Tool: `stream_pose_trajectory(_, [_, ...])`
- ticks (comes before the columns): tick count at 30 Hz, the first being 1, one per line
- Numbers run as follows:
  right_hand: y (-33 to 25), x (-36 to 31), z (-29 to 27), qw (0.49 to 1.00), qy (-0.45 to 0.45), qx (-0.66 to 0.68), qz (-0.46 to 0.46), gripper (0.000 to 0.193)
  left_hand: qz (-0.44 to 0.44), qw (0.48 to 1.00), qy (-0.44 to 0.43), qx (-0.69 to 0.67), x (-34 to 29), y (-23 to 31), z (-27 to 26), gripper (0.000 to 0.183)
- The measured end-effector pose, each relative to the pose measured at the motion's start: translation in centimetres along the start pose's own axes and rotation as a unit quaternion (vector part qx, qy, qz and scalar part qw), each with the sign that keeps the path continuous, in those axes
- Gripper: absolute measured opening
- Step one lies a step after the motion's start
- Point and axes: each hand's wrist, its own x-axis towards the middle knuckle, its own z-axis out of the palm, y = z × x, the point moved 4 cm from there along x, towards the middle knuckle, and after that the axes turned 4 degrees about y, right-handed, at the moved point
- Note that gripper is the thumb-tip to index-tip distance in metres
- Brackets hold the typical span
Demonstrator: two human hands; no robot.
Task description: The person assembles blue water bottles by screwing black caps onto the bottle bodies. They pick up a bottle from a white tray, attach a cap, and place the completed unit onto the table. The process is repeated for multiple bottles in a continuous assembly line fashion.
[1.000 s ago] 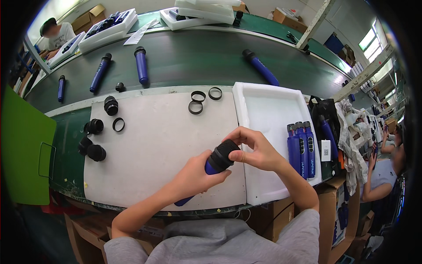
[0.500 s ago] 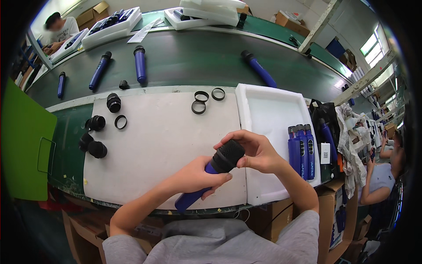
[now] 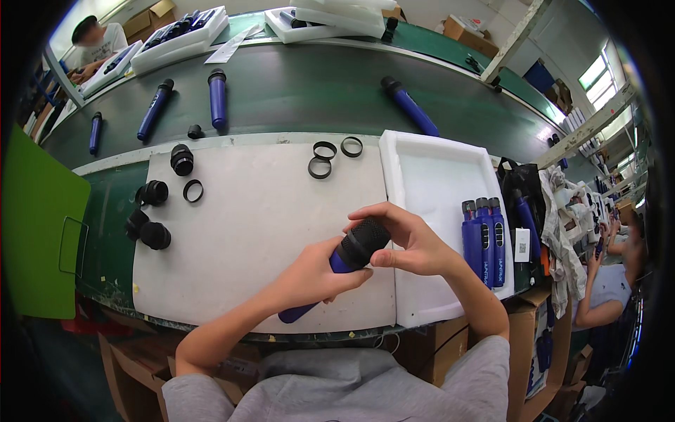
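Note:
A microphone (image 3: 361, 245) with a blue body and a black mesh head slants over the front of the pale work mat, its head up and to the right. My left hand (image 3: 318, 273) is wrapped round the body just below the head. Around the mesh head curve the fingers and thumb of my right hand (image 3: 416, 244), fingertips on its far side and thumb on the near side. Black rings (image 3: 319, 167) lie in a group at the mat's far edge. Another ring (image 3: 193, 190) rests at the left, beside several black microphone heads (image 3: 182, 160).
To the right stands a white foam tray (image 3: 429, 309) holding several blue microphone bodies (image 3: 485, 243). Beyond the mat runs a dark green conveyor belt (image 3: 295, 91) carrying blue microphones (image 3: 219, 102). A green panel (image 3: 42, 232) rises at the left. Co-workers sit far left and right.
My right hand has shifted slightly around the microphone head, its fingers now higher. My left hand still grips the body. Microphones on the belt have drifted a little left.

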Motion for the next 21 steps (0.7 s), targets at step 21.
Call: stream_pose_trajectory(21, [2.9, 0.8, -0.5, 0.988, 0.107, 0.014, 0.111, 0.047, 0.674, 0.64, 0.247, 0.276, -16.1, 12.1, 2.4, 0.01])
